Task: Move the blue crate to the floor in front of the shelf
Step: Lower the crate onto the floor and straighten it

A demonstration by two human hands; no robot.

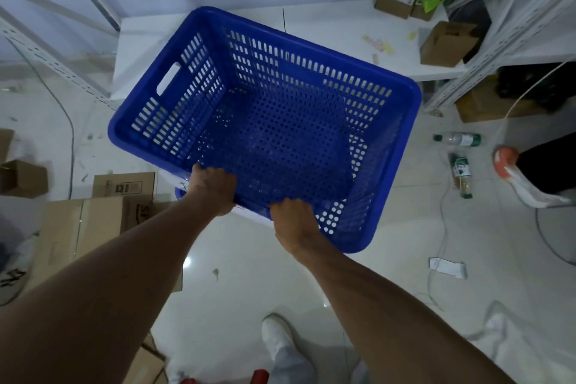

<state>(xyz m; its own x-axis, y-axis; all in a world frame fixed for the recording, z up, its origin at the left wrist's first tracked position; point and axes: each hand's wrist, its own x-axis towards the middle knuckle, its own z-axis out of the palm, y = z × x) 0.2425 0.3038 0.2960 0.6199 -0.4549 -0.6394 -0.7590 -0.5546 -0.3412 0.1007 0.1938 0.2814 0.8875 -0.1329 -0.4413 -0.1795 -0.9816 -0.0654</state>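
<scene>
Both hands clamp the near long rim of the blue crate (274, 121): the left hand (213, 188) toward the near-left corner, the right hand (294, 221) a little further right along the same edge, fingers curled over the lip and into the basket. It hangs empty in the air, tilted, its far side lying over the low white shelf board (327, 25) and its near side over the pale tiled floor (249, 274).

By my judgement this is the carrying step, with the crate lifted clear and not yet set down. What comes next calls for lowering it onto the bare tiles near the person's white shoe (276, 333), levelling it on the way (gripped along one edge only, it will want to swing).

Arms reach forward and slightly right, both nearly straight, wrists bent down over the rim.

Flattened cardboard (84, 227) lies on the floor to the left, two bottles (461, 159) and loose cables to the right, so the open patch between them looks the safest landing spot.
</scene>
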